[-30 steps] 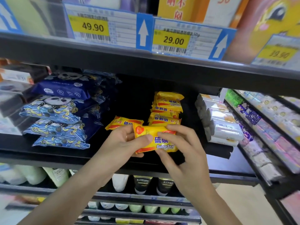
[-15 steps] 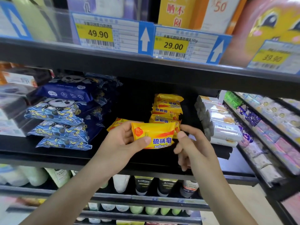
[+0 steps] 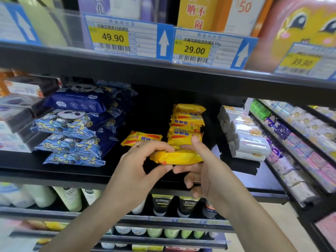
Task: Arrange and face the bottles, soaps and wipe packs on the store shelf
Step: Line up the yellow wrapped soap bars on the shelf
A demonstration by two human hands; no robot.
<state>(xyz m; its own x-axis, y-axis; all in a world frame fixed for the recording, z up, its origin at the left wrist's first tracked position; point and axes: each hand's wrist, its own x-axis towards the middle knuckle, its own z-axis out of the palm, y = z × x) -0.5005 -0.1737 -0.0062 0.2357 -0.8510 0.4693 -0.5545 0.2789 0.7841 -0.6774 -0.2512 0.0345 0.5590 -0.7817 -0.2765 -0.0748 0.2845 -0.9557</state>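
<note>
Both hands grip one yellow soap bar [image 3: 176, 157], held flat, edge toward camera, over the front of the black shelf [image 3: 76, 174]. Left hand [image 3: 140, 166] pinches its left end between thumb and fingers; right hand [image 3: 205, 171] holds its right end, thumb underneath. Just behind the hands: a single soap bar [image 3: 141, 138] lying flat, and a soap stack [image 3: 187, 124]. Farther left, blue wipe packs [image 3: 69, 135] stacked.

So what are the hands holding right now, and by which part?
One yellow soap pack, lying flat. The left hand pinches its left end, thumb below, fingers on top; the right hand grips its right end.
</note>
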